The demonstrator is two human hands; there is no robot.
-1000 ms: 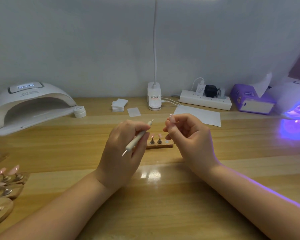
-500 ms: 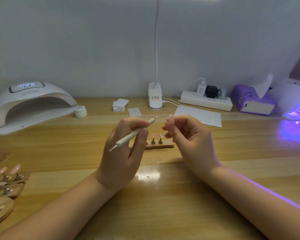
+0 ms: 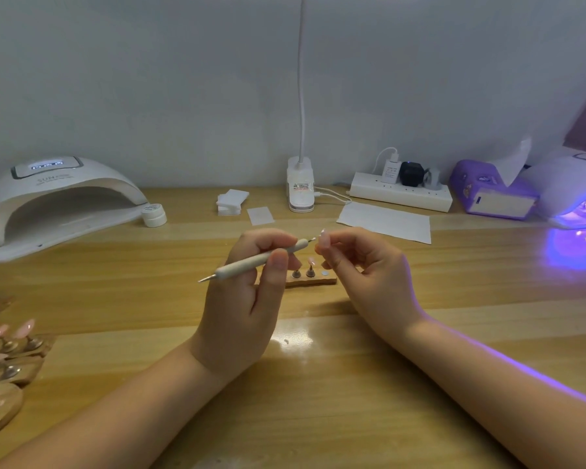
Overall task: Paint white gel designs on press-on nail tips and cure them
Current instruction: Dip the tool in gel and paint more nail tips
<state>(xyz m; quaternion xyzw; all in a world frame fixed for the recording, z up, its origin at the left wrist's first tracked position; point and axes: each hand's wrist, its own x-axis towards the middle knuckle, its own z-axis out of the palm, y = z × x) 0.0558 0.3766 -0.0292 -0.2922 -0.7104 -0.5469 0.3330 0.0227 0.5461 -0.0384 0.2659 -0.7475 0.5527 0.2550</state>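
Pale grey wall (image 3: 149, 79) behind; glossy wood desk (image 3: 318, 401); violet glow at rt edge.

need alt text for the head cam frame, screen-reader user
Over a wooden table, the left hand holds a dotting pen with its tip at a nail tip pinched in the right hand. Behind them sits a small wooden nail stand; a white curing lamp stands far left, a lit purple lamp far right.

Both forearms are bare (no sleeves reach into view); left hand (image 3: 241, 299) and right hand (image 3: 369, 275) wear nothing.
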